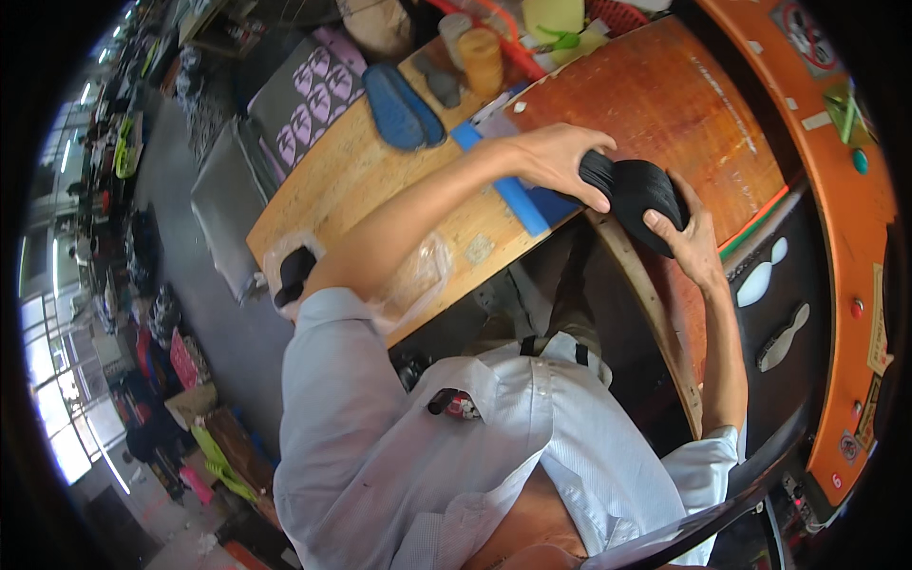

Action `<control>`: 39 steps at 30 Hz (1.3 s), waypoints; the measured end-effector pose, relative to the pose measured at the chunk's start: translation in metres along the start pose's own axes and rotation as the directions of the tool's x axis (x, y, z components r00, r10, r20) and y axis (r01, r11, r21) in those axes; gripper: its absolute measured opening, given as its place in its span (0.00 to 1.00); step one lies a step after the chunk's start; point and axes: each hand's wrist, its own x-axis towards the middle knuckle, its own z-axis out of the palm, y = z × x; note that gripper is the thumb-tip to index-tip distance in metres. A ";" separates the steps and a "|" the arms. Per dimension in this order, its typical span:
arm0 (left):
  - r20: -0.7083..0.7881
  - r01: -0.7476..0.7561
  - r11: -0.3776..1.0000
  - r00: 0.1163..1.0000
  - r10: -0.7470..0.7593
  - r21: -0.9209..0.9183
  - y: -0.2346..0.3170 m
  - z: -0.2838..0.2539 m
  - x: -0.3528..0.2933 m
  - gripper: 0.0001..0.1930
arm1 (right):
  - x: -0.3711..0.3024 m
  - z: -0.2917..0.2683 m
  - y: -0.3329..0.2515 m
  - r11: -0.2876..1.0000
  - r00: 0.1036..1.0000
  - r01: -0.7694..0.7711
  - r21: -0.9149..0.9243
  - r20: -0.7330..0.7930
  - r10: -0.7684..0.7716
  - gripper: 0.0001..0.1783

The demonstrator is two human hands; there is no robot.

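Note:
Over the near edge of the reddish-brown work board [655,104], both hands grip a thick stack of black insole-shaped pieces [649,201]. My left hand [566,163] clasps its left end, thumb on the near side and fingers over the far side. My right hand [692,237] wraps round the right end, with the thumb pressed on the top face. Fine layered edges show at the left part of the stack. Its underside is hidden. A pair of blue insoles [404,107] lies on the pale wooden table [351,180], beyond my left forearm.
Clear plastic bags [418,275], one with a black piece [296,271], lie by my left elbow. An amber jar [481,61] stands at the back. White sole-shaped pieces [757,283] rest on a dark surface at right, beside an orange machine frame [836,380]. A curved wooden edge [651,309] runs below my hands.

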 end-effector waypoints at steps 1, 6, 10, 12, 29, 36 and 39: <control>0.064 0.077 0.982 0.996 -0.066 -0.171 -0.006 -0.008 -0.029 0.49 | 0.001 0.008 -0.015 0.989 0.995 -0.043 0.145 0.094 0.029 0.49; -0.029 0.250 0.609 0.912 -0.409 -0.753 -0.036 0.061 -0.208 0.38 | 0.002 0.118 -0.060 0.976 0.877 -0.208 0.058 0.453 0.160 0.51; -0.142 0.317 0.438 0.651 -0.746 -0.841 -0.054 0.154 -0.333 0.34 | -0.012 0.235 -0.067 0.927 0.664 -0.369 0.074 0.718 0.208 0.54; -0.162 0.326 0.382 0.540 -0.826 -0.865 -0.067 0.181 -0.386 0.29 | -0.009 0.281 -0.065 0.891 0.549 -0.430 0.149 0.826 0.127 0.54; -0.263 0.013 0.283 0.336 -0.905 -0.959 -0.158 0.237 -0.458 0.25 | 0.033 0.444 -0.043 0.930 0.513 -0.354 0.102 0.852 0.102 0.51; -0.527 0.495 0.522 0.143 -0.838 -0.695 -0.138 0.236 -0.451 0.29 | 0.007 0.456 -0.056 0.993 0.733 0.103 -0.062 0.679 -0.033 0.41; -0.750 0.571 0.625 0.024 -0.661 -0.533 -0.126 0.239 -0.442 0.30 | -0.007 0.446 -0.066 0.980 0.829 0.194 -0.039 0.540 -0.142 0.32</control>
